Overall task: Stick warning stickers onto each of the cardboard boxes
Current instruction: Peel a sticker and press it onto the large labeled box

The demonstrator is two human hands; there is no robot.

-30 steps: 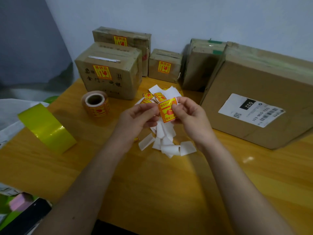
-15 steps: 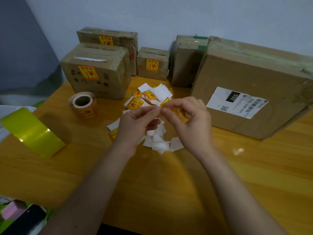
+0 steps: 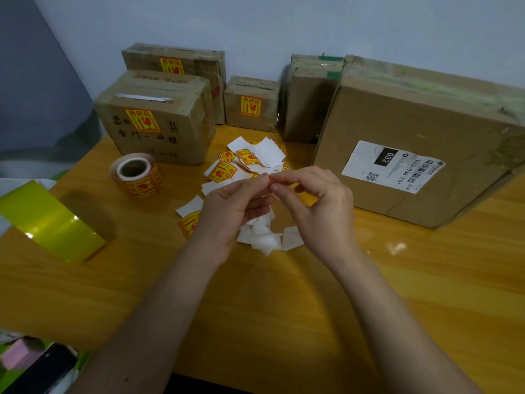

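Note:
Several cardboard boxes line the wall. Three at the left carry yellow-red warning stickers: the front box (image 3: 159,120), the one behind it (image 3: 181,62) and a small one (image 3: 251,105). A narrow box (image 3: 308,103) and the big box (image 3: 420,143) with a white shipping label show no warning sticker. My left hand (image 3: 233,211) and my right hand (image 3: 315,200) meet above a pile of loose stickers and white backing papers (image 3: 247,163). Both pinch one warning sticker (image 3: 272,179), seen edge-on and mostly hidden by my fingertips.
A roll of warning stickers (image 3: 136,174) stands by the front box. A large yellow-green tape roll (image 3: 48,220) lies at the left on the wooden table (image 3: 284,308). White bags and a dark phone-like object (image 3: 37,371) sit at the table's left edge.
The sticker faced me a second ago; now it is turned edge-on between my fingertips. My view has shifted right, so the boxes sit further left in frame.

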